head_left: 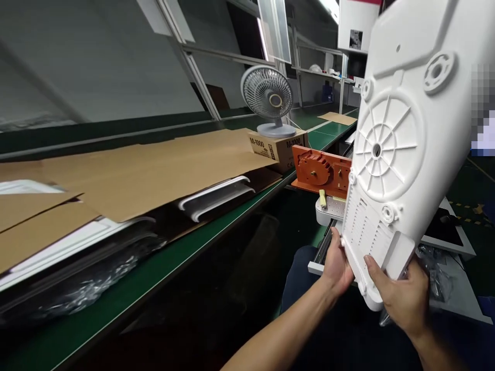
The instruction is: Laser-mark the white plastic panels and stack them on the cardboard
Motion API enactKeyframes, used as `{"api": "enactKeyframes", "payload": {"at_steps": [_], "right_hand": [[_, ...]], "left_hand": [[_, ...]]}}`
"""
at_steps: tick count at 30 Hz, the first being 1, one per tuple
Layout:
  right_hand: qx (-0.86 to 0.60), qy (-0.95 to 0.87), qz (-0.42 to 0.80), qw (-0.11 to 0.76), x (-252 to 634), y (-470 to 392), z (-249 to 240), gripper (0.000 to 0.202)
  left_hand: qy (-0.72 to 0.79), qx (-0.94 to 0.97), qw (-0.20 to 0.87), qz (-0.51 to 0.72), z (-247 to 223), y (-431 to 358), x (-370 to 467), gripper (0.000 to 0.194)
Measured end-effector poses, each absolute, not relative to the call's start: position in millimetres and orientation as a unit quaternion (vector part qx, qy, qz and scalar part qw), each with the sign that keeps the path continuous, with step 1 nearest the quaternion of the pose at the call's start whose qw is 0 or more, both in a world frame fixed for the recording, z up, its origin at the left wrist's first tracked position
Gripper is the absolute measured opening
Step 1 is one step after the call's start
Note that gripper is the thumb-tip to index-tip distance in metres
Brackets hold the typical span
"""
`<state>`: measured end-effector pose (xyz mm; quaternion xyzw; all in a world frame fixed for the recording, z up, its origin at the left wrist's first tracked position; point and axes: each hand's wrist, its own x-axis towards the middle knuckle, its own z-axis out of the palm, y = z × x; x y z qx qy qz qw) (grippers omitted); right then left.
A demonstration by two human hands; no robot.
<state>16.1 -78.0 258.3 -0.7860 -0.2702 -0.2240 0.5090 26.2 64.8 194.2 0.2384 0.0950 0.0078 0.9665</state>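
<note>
A large white moulded plastic housing [436,134] rises tilted in front of me at the right, its top cut off by the picture's edge. Its facing side has a round ribbed disc, small round bosses and rows of slots. My left hand [337,265] grips its lower left edge, thumb up along the side. My right hand [406,293] closes round the lower right end, thumb laid on the face; its other fingers are mostly hidden behind. Just left of the housing stands an orange fixture [315,172] with a toothed wheel, partly covered by it.
A green bench [178,268] runs along the left, carrying cardboard sheets [174,165] over white panels. A fan [268,98] stands on a carton [284,149] at its edge. Beneath the fixture sits a perforated white piece [330,210]. A person, partly blurred out, is at far right.
</note>
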Motion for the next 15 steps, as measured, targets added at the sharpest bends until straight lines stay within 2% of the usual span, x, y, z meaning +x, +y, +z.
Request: {"api": "enactKeyframes", "payload": {"at_steps": [3,5,9,12,15], "right_hand": [[-0.795,-0.273,-0.274,0.467,14,-95,268,0.022],[-0.805,-0.300,-0.311,0.408,22,-122,278,0.017],[-0.803,-0.405,-0.366,0.240,51,-183,291,0.017],[-0.800,-0.467,-0.352,0.136,63,-215,289,0.010],[-0.801,-0.488,-0.336,0.088,61,-225,282,0.016]], "left_hand": [[0.135,0.332,0.934,0.005,182,72,22,0.046],[0.164,0.391,0.903,0.072,175,89,18,0.041],[0.123,0.514,0.814,0.243,186,136,7,0.076],[0.051,0.572,0.741,0.349,212,162,1,0.101],[0.001,0.612,0.653,0.446,229,176,0,0.108]]}}
